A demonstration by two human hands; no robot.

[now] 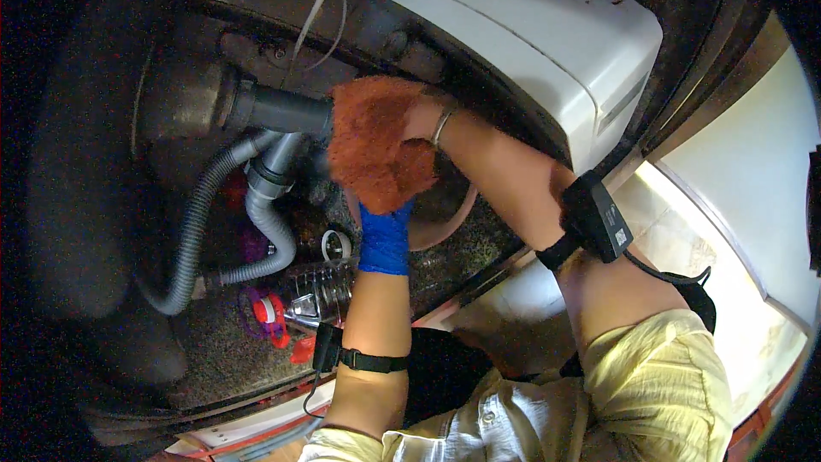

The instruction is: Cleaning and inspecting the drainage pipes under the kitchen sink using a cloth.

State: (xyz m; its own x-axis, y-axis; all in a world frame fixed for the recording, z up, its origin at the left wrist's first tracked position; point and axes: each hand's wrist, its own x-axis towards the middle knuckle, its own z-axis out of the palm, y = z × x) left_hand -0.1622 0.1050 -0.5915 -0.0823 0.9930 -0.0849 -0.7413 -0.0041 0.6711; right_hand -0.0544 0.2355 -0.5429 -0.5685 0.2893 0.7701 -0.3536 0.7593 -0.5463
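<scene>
An orange-brown cloth [368, 141] is bunched at the end of a grey drain pipe [282, 109] under a sink. My right hand [421, 120], bare with a bracelet at the wrist, is closed on the cloth at its right side. Part of that hand is covered by the folds. From below, my left hand [384, 239] in a blue glove reaches up to the cloth. Its fingers are hidden behind the fabric, so its grip does not show. A grey corrugated hose [190, 235] and a curved grey trap pipe [272, 227] hang left of my hands.
A white box-shaped appliance [513, 30] with fittings along its top fills the upper right. Below the pipes lie a clear plastic bottle [321, 291] and a red cap-like piece [268, 311]. A pale hose [457, 227] curves behind my arms. A white cable [321, 0] hangs above.
</scene>
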